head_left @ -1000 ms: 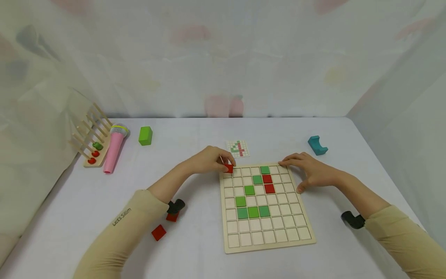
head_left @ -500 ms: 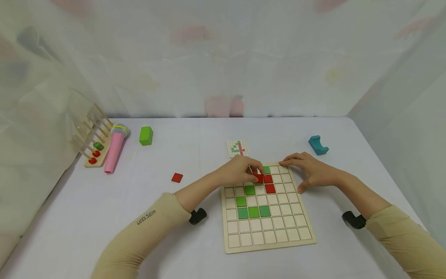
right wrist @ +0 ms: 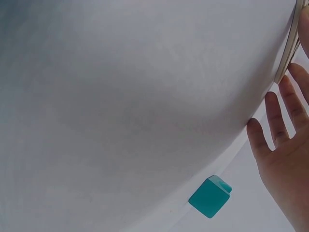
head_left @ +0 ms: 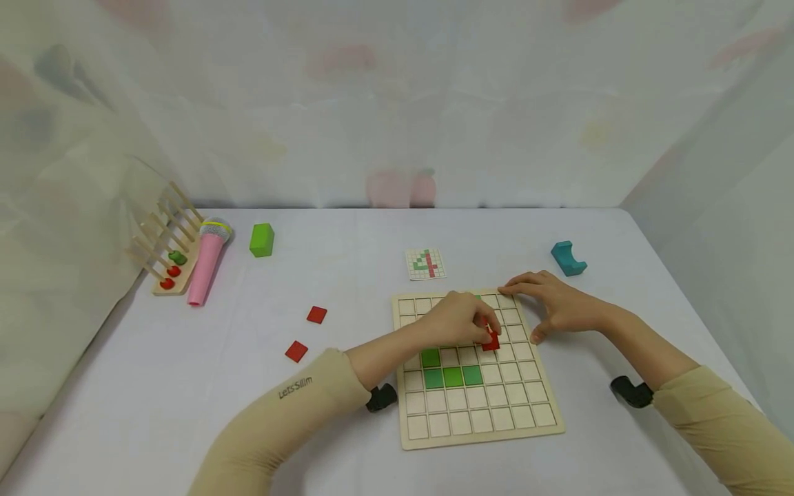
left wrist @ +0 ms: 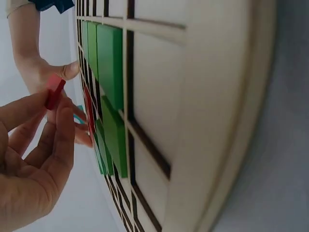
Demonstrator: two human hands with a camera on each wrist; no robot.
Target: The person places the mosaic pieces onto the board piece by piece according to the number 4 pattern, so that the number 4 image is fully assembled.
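Note:
My left hand (head_left: 459, 319) reaches over the wooden grid board (head_left: 484, 441) and pinches a red square tile (head_left: 491, 342) between thumb and fingers. In the left wrist view that tile (left wrist: 54, 92) is tilted and held above the board's surface. Green tiles (head_left: 453, 376) lie in several squares, some hidden by the left hand. Red tiles on the board show in the left wrist view (left wrist: 89, 108). My right hand (head_left: 555, 303) rests at the board's far right corner and side, its fingers spread. In the right wrist view its fingertips reach the board's edge (right wrist: 288, 41).
Two loose red tiles (head_left: 317, 315) lie left of the board. A small pattern card (head_left: 425, 264) is behind it. Further out are a teal curved block (head_left: 568, 259), a green block (head_left: 262, 240), a pink toy microphone (head_left: 205, 269) and a pegged wooden stand (head_left: 167, 281).
My left hand has carried the red tile from the board's far left corner rightward across the board, uncovering the loose tiles on the table. The right hand has stayed in place.

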